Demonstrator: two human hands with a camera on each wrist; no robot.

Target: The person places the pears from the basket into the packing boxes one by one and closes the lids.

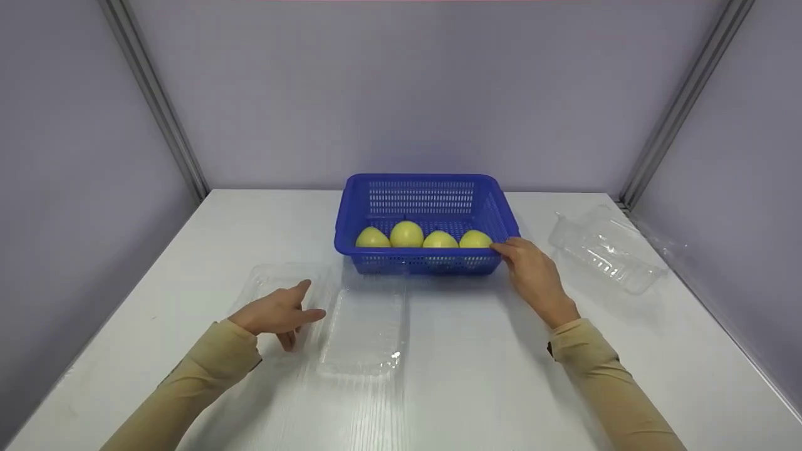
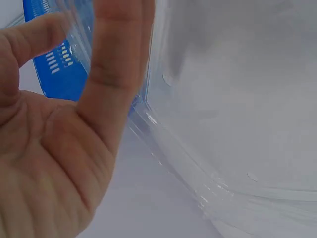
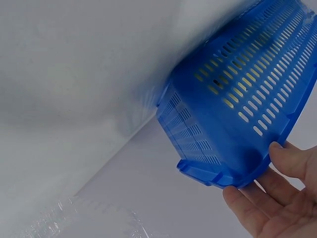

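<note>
A blue plastic basket (image 1: 428, 251) with slotted walls stands at the back of the table, holding several round yellow-green fruits (image 1: 406, 234) along its front side. At the basket's front right corner, my right hand (image 1: 534, 275) grips the rim, thumb on one side and fingers on the other, as the right wrist view shows. A clear plastic clamshell box (image 1: 363, 332) lies spread open on the table in front of the basket. My left hand (image 1: 279, 311) is over its left half near the middle fold, thumb and fingers spread apart with nothing pinched between them.
Another clear plastic box (image 1: 608, 247) sits open at the right side of the white table (image 1: 463, 388). Grey walls (image 1: 401, 94) enclose the table at the back and both sides, with metal posts (image 1: 153, 94) in the corners.
</note>
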